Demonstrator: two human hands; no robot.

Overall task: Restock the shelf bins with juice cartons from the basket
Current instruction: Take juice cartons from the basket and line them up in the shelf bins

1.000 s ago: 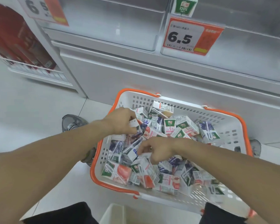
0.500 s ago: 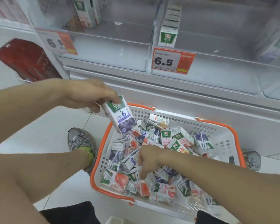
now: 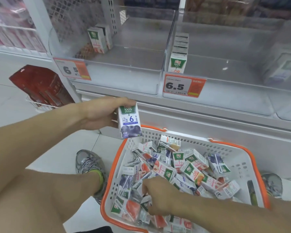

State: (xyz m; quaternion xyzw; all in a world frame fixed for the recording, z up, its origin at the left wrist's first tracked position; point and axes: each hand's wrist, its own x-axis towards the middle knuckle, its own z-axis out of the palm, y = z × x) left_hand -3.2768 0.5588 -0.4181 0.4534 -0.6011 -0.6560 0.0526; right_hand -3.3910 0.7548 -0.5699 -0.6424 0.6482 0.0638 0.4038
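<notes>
Both hands were busy at once, on either side of the white perforated plastic basket with the orange rim [image 3: 114, 167], which sat on the floor packed with a jumble of small juice cartons. Above the basket's near-left corner, the left hand [image 3: 97, 113] was clamped on a small white blueberry juice carton with a green top band [image 3: 129, 121], thumb and fingers pinching its upper end so that its long axis hung nearly upright, printed face toward the camera. Inside the basket, toward its front-left part, the right hand [image 3: 160, 197] was curled down among the loose cartons; its fingertips were buried in the pile, so whether it had already closed on one could not be told. Beyond and above the basket stood the clear plastic shelf bins [image 3: 124, 69], mostly bare, each fronted by an orange-and-white price tag [image 3: 183, 85]. A blurred purple-marked carton [image 3: 282, 68] stood in the bin above the basket's far-right side, and it looked like the match for the held one, though the blur left that uncertain. If so, the held carton lay on the wrong side, down and left of that bin, so the left hand would probably have to cross up and rightward over the basket, keeping the carton upright for setting down.
</notes>
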